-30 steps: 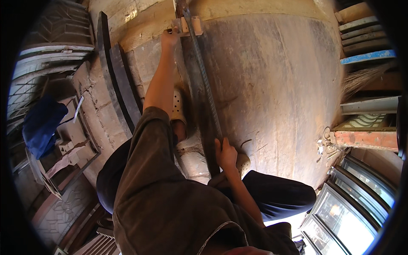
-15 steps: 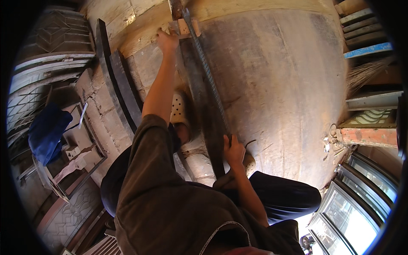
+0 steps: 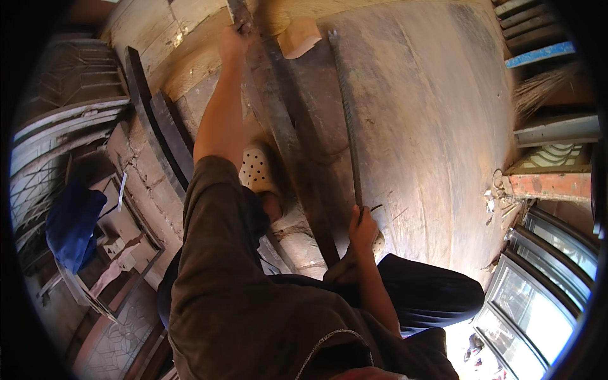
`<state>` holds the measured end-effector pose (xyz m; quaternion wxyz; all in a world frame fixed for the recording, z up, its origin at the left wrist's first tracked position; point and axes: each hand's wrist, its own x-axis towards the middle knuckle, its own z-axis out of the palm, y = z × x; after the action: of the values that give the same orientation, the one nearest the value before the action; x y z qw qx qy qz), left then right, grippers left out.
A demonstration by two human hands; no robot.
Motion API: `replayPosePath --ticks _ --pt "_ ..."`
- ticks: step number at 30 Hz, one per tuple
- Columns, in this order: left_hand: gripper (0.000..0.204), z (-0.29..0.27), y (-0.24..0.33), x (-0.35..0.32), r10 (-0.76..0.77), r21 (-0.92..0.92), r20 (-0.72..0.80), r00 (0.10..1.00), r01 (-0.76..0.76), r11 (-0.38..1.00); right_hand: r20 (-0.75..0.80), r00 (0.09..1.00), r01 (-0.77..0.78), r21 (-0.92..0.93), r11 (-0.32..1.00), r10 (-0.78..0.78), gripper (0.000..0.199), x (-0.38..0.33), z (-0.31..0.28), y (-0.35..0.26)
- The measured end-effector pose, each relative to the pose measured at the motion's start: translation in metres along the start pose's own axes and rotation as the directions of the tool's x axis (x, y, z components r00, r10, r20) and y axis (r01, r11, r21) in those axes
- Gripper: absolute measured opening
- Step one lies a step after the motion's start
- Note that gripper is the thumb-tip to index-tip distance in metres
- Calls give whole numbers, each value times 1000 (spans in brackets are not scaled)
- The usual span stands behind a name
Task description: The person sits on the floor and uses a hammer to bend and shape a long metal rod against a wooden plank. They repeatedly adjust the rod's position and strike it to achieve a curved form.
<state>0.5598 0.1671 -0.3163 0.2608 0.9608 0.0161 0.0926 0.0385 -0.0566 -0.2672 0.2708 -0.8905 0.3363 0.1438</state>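
- Two bare hands are at work here, and each one holds a long metal thing.
- The left hand (image 3: 233, 39) is high up near the top middle of the frame. Its fingers are curled tight round the top of a flat dark metal bar (image 3: 278, 136).
- That flat bar is long, dull and a bit rusty. It slants down from the top middle toward the centre of the frame.
- The right hand (image 3: 362, 229) is lower, just right of the centre. It is closed round the bottom end of a thin ridged rod (image 3: 348, 120).
- The rod is grey and bumpy like a twisted stick. It runs almost straight up from the hand to the top middle.
- Both bars lie over a big dusty floor (image 3: 437, 133) that looks grey-brown, smooth and scratched.
- A white shoe with dark dots (image 3: 256, 170) sits just left of the flat bar, near the centre.
- A blue cloth (image 3: 73, 225) lies soft and crumpled at the left edge.
- Glass window frames (image 3: 538, 297) shine at the lower right.
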Motion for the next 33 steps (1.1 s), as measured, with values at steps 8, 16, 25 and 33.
replayPosePath --ticks 8,16,25,33 --pt "24 -7 -2 -5 227 -3 -40 973 -228 974 100 992 -85 119 989 73 41 9 18 -2" --pt "33 -25 25 -17 110 -13 -27 994 -111 994 95 992 -96 135 986 83 41 3 23 0" --pt "19 -2 3 -23 292 -152 -193 937 -323 934 104 990 -109 172 979 92 40 14 33 -3" --pt "21 -29 65 -13 227 -471 -295 928 -348 811 138 987 -102 177 979 78 44 21 55 8"
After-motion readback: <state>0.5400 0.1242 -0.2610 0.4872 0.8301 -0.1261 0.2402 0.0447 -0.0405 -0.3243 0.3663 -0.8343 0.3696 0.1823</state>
